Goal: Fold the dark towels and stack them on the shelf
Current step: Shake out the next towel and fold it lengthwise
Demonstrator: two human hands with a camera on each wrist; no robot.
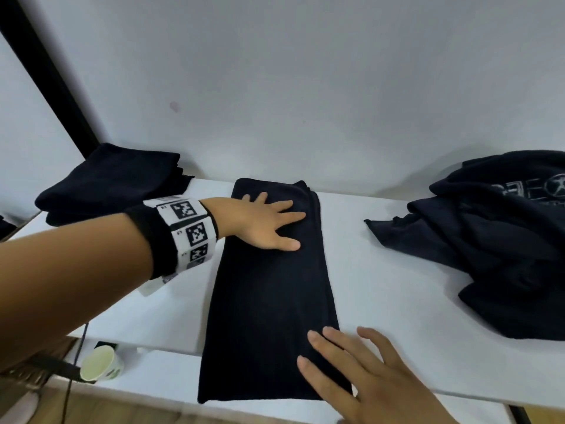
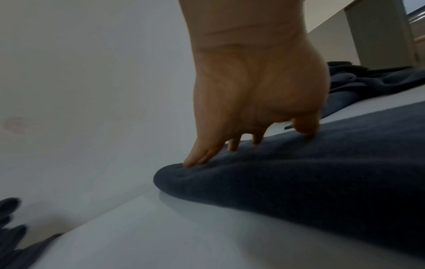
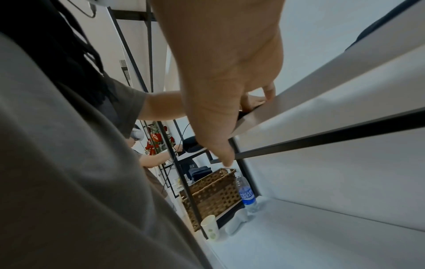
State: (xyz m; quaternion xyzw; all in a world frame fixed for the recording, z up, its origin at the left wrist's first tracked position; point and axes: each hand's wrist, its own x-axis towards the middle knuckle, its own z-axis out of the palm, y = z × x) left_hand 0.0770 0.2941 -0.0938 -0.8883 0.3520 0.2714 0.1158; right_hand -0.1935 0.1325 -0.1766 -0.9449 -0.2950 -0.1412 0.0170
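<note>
A dark towel, folded into a long strip, lies across the white shelf and hangs over its front edge. My left hand lies flat on its far end with fingers spread; in the left wrist view the fingertips press the towel near its rounded fold. My right hand rests with straight fingers on the towel's near right corner. A stack of folded dark towels sits at the shelf's far left. A heap of unfolded dark towels lies at the right.
A paper cup stands on the lower shelf at the left, also seen as the paper cup beside a wicker basket and a blue-labelled bottle. A black frame post rises behind the stack. The wall is close behind the shelf.
</note>
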